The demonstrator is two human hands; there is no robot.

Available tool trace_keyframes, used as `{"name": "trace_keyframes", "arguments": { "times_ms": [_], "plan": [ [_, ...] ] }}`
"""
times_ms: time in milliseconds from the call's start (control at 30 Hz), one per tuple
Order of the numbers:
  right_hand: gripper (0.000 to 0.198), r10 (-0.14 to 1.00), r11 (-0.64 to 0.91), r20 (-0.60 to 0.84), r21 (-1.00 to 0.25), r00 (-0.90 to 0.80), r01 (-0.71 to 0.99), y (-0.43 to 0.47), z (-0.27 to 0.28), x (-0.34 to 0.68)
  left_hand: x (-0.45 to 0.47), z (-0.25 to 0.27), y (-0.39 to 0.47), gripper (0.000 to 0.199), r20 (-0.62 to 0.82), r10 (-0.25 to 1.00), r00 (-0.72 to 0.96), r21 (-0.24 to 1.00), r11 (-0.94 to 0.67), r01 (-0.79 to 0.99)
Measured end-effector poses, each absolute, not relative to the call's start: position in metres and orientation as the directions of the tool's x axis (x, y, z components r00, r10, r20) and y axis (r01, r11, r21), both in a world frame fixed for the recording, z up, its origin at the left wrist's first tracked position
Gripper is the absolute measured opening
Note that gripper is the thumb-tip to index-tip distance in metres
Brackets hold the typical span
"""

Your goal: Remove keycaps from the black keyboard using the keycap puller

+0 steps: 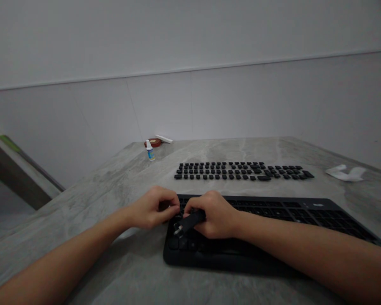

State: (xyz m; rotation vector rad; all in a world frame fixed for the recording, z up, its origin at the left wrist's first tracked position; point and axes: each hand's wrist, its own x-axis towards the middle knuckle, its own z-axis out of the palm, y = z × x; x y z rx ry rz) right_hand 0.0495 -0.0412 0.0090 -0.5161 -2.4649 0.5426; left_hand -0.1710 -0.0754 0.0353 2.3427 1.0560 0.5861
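Note:
A black keyboard (273, 212) lies on the table in front of me, many of its key positions bare of caps. My right hand (212, 214) is over the keyboard's left part, closed around a black-handled tool (192, 222) with small metal tips pointing down-left. Beside it, at the keyboard's upper left corner, my left hand (155, 207) has thumb and forefinger pinched together; whatever is between them is too small to make out. Several keycaps (217, 171) stand in neat rows beyond the keyboard.
A small white bottle with a blue label (150, 152) stands at the back left. Behind it sit a reddish-brown case (154, 143) and a white strip (164, 139). Crumpled white tissue (346, 173) lies to the right. The grey table (114, 182) meets a wall.

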Motion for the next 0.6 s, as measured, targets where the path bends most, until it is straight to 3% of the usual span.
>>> {"name": "trace_keyframes", "arguments": {
  "times_ms": [100, 167, 233, 300, 367, 467, 600],
  "plan": [
    [0.020, 0.544, 0.795, 0.445, -0.543, -0.711, 0.269, -0.0421, 0.0122, 0.0503, -0.1682, 0.0321, -0.0761, 0.032, 0.156, 0.860, 0.486, 0.712, -0.439, 0.548],
    [0.016, 0.598, 0.752, 0.426, -0.592, -0.679, 0.290, -0.0419, 0.0134, 0.0504, -0.1667, 0.0320, -0.0774, 0.031, 0.209, 0.860, 0.465, 0.696, -0.465, 0.547],
    [0.011, 0.634, 0.711, 0.403, -0.639, -0.660, 0.293, -0.0405, 0.0134, 0.0499, -0.1665, 0.0334, -0.0784, 0.023, 0.355, 0.791, 0.498, 0.576, -0.605, 0.550],
    [0.005, 0.651, 0.675, 0.391, -0.691, -0.651, 0.260, -0.0384, 0.0128, 0.0488, -0.1675, 0.0351, -0.0784, 0.018, 0.522, 0.645, 0.557, 0.387, -0.762, 0.519],
    [0.015, 0.657, 0.636, 0.387, -0.745, -0.647, 0.201, -0.0365, 0.0123, 0.0478, -0.1693, 0.0360, -0.0774, 0.022, 0.621, 0.500, 0.604, 0.217, -0.850, 0.481],
    [0.024, 0.661, 0.586, 0.373, -0.799, -0.651, 0.137, -0.0347, 0.0124, 0.0473, -0.1721, 0.0351, -0.0748, 0.019, 0.646, 0.404, 0.648, 0.063, -0.874, 0.483],
    [0.024, 0.659, 0.578, 0.355, -0.803, -0.664, 0.145, -0.0335, 0.0118, 0.0478, -0.1753, 0.0314, -0.0717, 0.011, 0.649, 0.367, 0.666, -0.022, -0.866, 0.499]
  ]
}}
